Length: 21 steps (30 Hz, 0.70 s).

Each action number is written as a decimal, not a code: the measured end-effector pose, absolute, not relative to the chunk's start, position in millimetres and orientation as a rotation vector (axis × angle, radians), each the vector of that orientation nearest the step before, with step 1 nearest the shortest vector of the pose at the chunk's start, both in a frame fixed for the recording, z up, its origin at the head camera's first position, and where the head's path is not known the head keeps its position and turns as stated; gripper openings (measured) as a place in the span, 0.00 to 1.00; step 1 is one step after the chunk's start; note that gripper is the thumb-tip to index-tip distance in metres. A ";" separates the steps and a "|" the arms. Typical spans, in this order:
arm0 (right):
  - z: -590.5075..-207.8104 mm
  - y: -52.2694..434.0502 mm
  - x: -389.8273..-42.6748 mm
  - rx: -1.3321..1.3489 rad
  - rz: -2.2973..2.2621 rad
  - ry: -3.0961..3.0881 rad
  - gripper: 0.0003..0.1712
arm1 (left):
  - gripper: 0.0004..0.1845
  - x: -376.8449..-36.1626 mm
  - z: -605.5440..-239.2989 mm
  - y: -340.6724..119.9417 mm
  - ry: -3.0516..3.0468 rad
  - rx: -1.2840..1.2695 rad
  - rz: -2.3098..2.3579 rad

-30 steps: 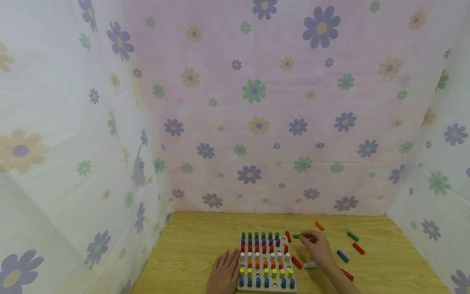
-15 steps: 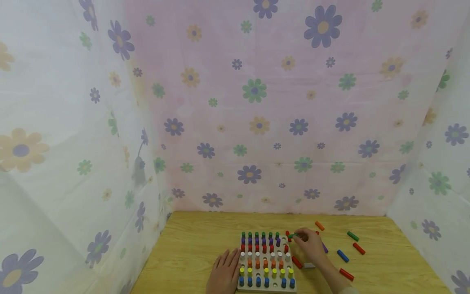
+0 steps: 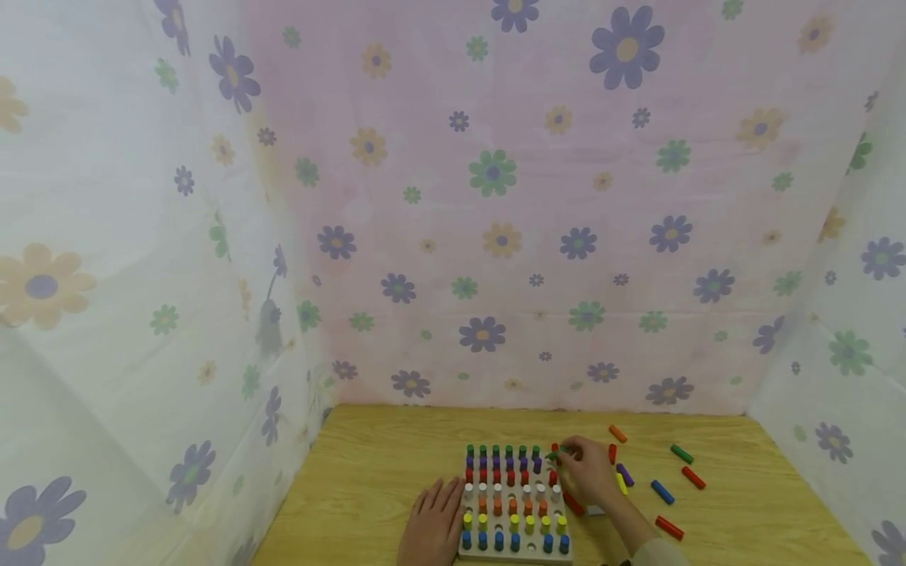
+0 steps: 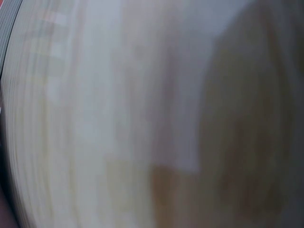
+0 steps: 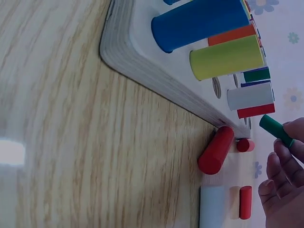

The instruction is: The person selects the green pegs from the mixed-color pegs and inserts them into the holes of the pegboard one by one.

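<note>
carried in from the loose pegs since 1 second back, the right hand [image 3: 583, 472] pinches a green peg [image 3: 557, 453] over the pegboard's [image 3: 514, 554] far right corner, while the left hand [image 3: 432, 527] lies flat, fingers straight, holding nothing, on the bench [image 3: 368, 472] at the board's left edge.

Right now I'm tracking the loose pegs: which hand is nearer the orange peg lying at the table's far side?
Right. The right hand pinches a green peg just short of the orange peg; the left hand rests beside the pegboard, farther off.
</note>
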State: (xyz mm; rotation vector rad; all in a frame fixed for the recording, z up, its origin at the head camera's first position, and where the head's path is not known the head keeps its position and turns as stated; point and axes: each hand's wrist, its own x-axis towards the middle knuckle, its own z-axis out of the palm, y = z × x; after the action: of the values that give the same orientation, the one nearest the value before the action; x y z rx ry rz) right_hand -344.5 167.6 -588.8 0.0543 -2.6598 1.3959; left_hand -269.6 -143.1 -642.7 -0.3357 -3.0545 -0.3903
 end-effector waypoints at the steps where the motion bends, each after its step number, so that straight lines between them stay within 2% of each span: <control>1: -589.2 166.7 -345.5 0.054 1.393 -2.664 0.08 | 0.34 -269.6 -642.9 -143.1 -3.056 -0.335 -0.390; 21: -592.4 157.1 -350.8 0.010 1.383 -2.755 0.07 | 0.34 -269.0 -641.1 -143.6 -3.052 -0.333 -0.405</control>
State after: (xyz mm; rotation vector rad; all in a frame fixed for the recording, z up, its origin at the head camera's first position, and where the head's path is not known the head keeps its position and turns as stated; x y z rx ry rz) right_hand -350.8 157.1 -592.4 0.0098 -2.7546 1.3833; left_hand -269.0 -143.6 -641.1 -0.3326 -3.0518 -0.4050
